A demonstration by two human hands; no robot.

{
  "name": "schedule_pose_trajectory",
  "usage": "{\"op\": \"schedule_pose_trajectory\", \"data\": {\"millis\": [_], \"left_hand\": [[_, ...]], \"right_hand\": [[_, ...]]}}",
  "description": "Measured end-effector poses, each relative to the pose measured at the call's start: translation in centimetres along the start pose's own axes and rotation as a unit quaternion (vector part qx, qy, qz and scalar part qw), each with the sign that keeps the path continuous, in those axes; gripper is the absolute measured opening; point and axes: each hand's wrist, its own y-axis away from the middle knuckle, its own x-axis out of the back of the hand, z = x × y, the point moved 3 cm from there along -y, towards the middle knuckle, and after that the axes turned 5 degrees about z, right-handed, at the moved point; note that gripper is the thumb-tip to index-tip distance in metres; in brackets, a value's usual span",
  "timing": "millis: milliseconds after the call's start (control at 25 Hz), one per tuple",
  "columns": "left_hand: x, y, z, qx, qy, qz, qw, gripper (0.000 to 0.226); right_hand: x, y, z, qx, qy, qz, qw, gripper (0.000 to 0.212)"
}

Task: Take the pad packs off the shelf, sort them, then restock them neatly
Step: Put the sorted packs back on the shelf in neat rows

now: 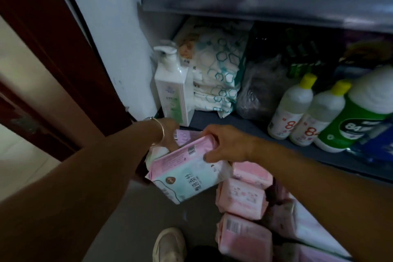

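A pink-and-mint pad pack [187, 173] hangs tilted above the floor, just in front of the lower shelf [244, 127]. The right hand [225, 144] grips its top edge, fingers curled over it. The left hand [170, 134], a bangle [160, 132] on its wrist, reaches behind the pack; whether it holds anything cannot be told. More pink packs [242, 200] lie stacked on the floor to the right.

A pink and blue pad pack [187, 174] is being gripped by the right hand [223, 144] near the shelf [244, 121]; another pack [185, 137] is being touched by the left hand [170, 134].
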Motion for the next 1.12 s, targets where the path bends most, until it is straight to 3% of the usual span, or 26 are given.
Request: {"op": "schedule_pose_trajectory", "data": {"millis": [200, 320, 600, 720, 1000, 1120], "left_hand": [[7.3, 6.8, 2.0, -0.004, 0.047, 0.039, 0.998, 0.052], [11.3, 10.4, 3.4, -0.01, 0.069, 0.078, 0.995, 0.044], [20.1, 17.7, 6.7, -0.033, 0.085, 0.189, 0.978, 0.05], [22.6, 18.7, 7.4, -0.041, 0.113, 0.228, 0.966, 0.06], [27.8, 17.7, 8.7, -0.065, 0.152, 0.302, 0.939, 0.04], [30.2, 16.9, 9.1, -0.058, 0.125, 0.322, 0.937, 0.042]], "right_hand": [[6.5, 5.7, -1.7, -0.035, -0.164, 0.044, 0.985, 0.037], [9.6, 8.4, -2.9, -0.041, -0.211, 0.084, 0.973, 0.034], [16.4, 14.1, -6.0, -0.009, -0.298, 0.161, 0.941, 0.029], [18.6, 15.1, -6.5, 0.005, -0.343, 0.187, 0.92, 0.021], [22.5, 14.5, -6.3, 0.05, -0.421, 0.224, 0.878, 0.026], [24.0, 13.6, -6.0, 0.05, -0.437, 0.242, 0.865, 0.026]]}}
